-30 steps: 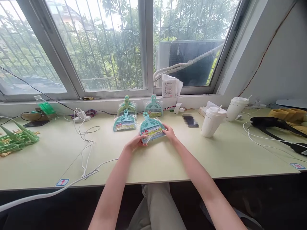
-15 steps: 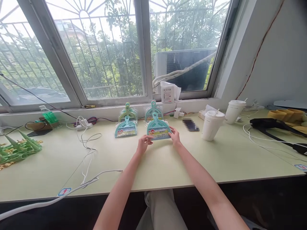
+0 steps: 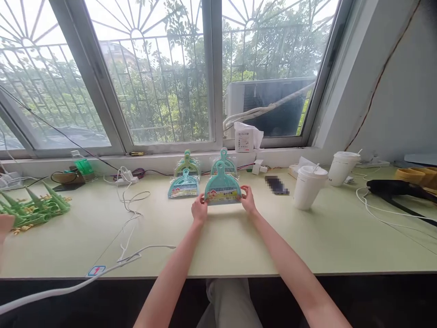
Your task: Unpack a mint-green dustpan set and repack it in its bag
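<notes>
A teal dustpan and brush set (image 3: 223,183) in clear wrapping stands upright, its handle up and its printed label facing me. My left hand (image 3: 200,208) grips its lower left corner, and my right hand (image 3: 248,199) grips the lower right corner. Just left of it another teal dustpan set (image 3: 184,184) leans on the table, with green dustpan sets (image 3: 187,162) behind. Directly behind the held one is a further teal dustpan set (image 3: 223,155), partly covered.
To the right are a phone (image 3: 276,185), a white lidded cup (image 3: 309,187) and a second cup (image 3: 342,168). White cables (image 3: 128,212) cross the table on the left, near green cone-shaped pieces (image 3: 37,207). A tissue pack (image 3: 246,138) sits on the sill. Another person's hand (image 3: 5,225) shows at the left edge.
The held dustpan set looks larger and squarer to me, and my left hand has moved up onto its corner. My view has tilted up and left. Another person's hand has appeared at the left.
</notes>
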Demonstrator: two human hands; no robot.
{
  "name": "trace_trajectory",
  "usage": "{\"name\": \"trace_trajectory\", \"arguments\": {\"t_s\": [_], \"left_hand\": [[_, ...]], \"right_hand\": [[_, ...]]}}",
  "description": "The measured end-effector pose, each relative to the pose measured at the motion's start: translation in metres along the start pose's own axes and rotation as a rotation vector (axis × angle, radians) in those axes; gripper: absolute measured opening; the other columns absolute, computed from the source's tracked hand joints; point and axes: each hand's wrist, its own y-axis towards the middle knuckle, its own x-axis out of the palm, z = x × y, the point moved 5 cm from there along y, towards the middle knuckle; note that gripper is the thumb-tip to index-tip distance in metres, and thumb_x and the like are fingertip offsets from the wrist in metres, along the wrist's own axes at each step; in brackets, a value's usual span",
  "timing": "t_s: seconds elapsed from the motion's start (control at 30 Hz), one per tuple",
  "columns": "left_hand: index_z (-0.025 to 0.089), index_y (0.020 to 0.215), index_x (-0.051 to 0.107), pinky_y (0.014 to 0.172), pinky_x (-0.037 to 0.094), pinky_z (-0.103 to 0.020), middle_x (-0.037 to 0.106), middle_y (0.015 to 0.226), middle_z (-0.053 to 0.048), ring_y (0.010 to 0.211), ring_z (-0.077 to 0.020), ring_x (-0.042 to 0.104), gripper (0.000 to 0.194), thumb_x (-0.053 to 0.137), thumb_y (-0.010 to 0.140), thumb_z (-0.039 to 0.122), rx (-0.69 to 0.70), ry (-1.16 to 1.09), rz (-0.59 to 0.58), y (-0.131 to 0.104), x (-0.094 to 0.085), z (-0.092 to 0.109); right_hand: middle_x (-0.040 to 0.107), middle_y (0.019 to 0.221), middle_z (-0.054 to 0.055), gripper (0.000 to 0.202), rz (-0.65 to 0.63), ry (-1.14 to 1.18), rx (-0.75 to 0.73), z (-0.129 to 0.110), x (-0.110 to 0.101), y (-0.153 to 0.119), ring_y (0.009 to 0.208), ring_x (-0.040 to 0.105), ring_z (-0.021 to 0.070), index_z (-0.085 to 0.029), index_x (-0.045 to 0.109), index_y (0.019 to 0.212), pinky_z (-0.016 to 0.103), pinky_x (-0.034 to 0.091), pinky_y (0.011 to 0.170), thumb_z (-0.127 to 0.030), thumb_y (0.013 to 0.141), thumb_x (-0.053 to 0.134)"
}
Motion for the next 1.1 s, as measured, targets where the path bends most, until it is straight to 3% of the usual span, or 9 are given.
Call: {"name": "trace_trajectory", "arguments": {"t_s": [0.13, 0.3, 0.47, 0.57, 0.73, 0.83, 0.93, 1.1], "left_hand": [[0.020, 0.106, 0.058, 0.072, 0.045, -0.027, 0.071, 0.093, -0.005, 0.078, -0.0169, 0.066, 0.024, 0.056, 0.083, 0.016, 0.058, -0.019, 0.002, 0.000, 0.002, 0.001], [0.019, 0.103, 0.054, 0.069, 0.044, -0.026, 0.069, 0.093, -0.006, 0.074, -0.0162, 0.064, 0.021, 0.051, 0.082, 0.012, 0.083, -0.028, 0.005, 0.000, 0.005, -0.002], [0.019, 0.101, 0.054, 0.068, 0.044, -0.026, 0.069, 0.093, -0.007, 0.077, -0.0172, 0.064, 0.021, 0.049, 0.082, 0.011, 0.071, -0.033, 0.007, 0.001, 0.005, -0.005], [0.020, 0.100, 0.053, 0.067, 0.043, -0.026, 0.068, 0.094, -0.007, 0.077, -0.0176, 0.064, 0.020, 0.049, 0.082, 0.011, 0.068, -0.033, -0.009, 0.000, 0.006, -0.004], [0.021, 0.100, 0.052, 0.068, 0.043, -0.027, 0.068, 0.095, -0.008, 0.078, -0.0185, 0.063, 0.022, 0.047, 0.082, 0.009, 0.078, -0.023, -0.016, -0.001, 0.007, -0.006], [0.021, 0.099, 0.052, 0.070, 0.042, -0.028, 0.069, 0.096, -0.008, 0.081, -0.0197, 0.063, 0.022, 0.046, 0.081, 0.009, 0.062, -0.024, -0.010, 0.000, 0.006, -0.009], [0.020, 0.100, 0.051, 0.070, 0.042, -0.029, 0.068, 0.098, -0.008, 0.081, -0.0202, 0.063, 0.022, 0.045, 0.082, 0.010, 0.043, -0.018, -0.025, 0.002, 0.006, -0.011], [0.021, 0.108, 0.048, 0.073, 0.042, -0.030, 0.068, 0.107, -0.010, 0.091, -0.0230, 0.065, 0.023, 0.045, 0.086, 0.016, 0.007, 0.112, -0.072, 0.002, 0.007, -0.011]], "right_hand": [[0.050, 0.133, 0.011, 0.071, -0.039, 0.005, -0.037, -0.003, 0.000, 0.002, 0.085, 0.061, 0.0167, -0.027, 0.045, 0.129, 0.032, 0.052, 0.074, -0.039, 0.064, 0.072], [0.063, 0.121, 0.009, 0.051, -0.145, 0.081, -0.043, -0.007, 0.006, 0.002, 0.101, 0.060, 0.0231, -0.021, 0.060, 0.117, 0.038, 0.050, 0.086, -0.045, 0.072, 0.065], [0.064, 0.116, 0.007, 0.067, -0.266, 0.023, -0.081, -0.010, 0.013, -0.003, 0.102, 0.062, 0.0240, -0.025, 0.055, 0.122, 0.037, 0.053, 0.082, -0.035, 0.060, 0.079], [0.068, 0.106, 0.006, 0.066, -0.238, -0.038, -0.091, -0.007, 0.011, -0.001, 0.094, 0.063, 0.0228, -0.023, 0.055, 0.120, 0.036, 0.054, 0.078, -0.032, 0.059, 0.078], [0.069, 0.105, 0.008, 0.043, -0.188, -0.067, -0.081, -0.004, 0.007, 0.003, 0.094, 0.064, 0.0224, -0.020, 0.060, 0.115, 0.037, 0.053, 0.079, -0.034, 0.074, 0.059], [0.067, 0.113, 0.008, 0.051, -0.221, -0.165, -0.127, -0.008, 0.012, 0.000, 0.098, 0.063, 0.0227, -0.023, 0.053, 0.125, 0.037, 0.053, 0.080, -0.034, 0.076, 0.059], [0.063, 0.118, 0.008, 0.073, -0.221, -0.304, -0.241, -0.011, 0.016, -0.005, 0.099, 0.062, 0.0227, -0.024, 0.044, 0.134, 0.036, 0.053, 0.082, -0.024, 0.065, 0.069], [0.067, 0.102, 0.006, 0.060, -0.180, -0.324, -0.160, -0.001, 0.012, -0.002, 0.078, 0.064, 0.0175, -0.023, 0.048, 0.131, 0.031, 0.054, 0.070, -0.019, 0.071, 0.055]]}}
